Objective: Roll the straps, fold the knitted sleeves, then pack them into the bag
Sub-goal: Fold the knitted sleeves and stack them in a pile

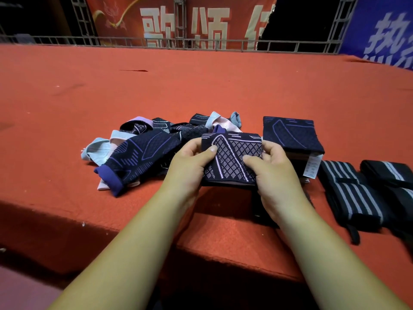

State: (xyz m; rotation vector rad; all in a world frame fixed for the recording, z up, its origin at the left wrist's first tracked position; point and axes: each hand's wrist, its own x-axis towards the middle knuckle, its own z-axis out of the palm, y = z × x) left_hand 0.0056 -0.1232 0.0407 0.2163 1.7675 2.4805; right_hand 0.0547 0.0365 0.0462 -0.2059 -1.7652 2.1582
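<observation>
1. The left hand and the right hand are both closed on a folded knitted sleeve. Each thumb is pressed on its patterned top face, and the other fingers are tucked behind its side edges.
2. The folded knitted sleeve, dark with a pale lilac diamond pattern, is held between the two hands over the near part of the red counter.
3. Just behind it to the right, a stack of folded sleeves is set on the counter, and a white label is seen at the stack's near right corner.
4. To the left, a loose pile of unfolded sleeves is spread on the counter in dark, purple, pink and pale blue knit.
5. At the far right, a black bundled strap with grey stripes is laid beside a second strap, which is cut off by the frame edge.
6. Behind the counter, a metal truss is backed by a red banner and a blue banner.
</observation>
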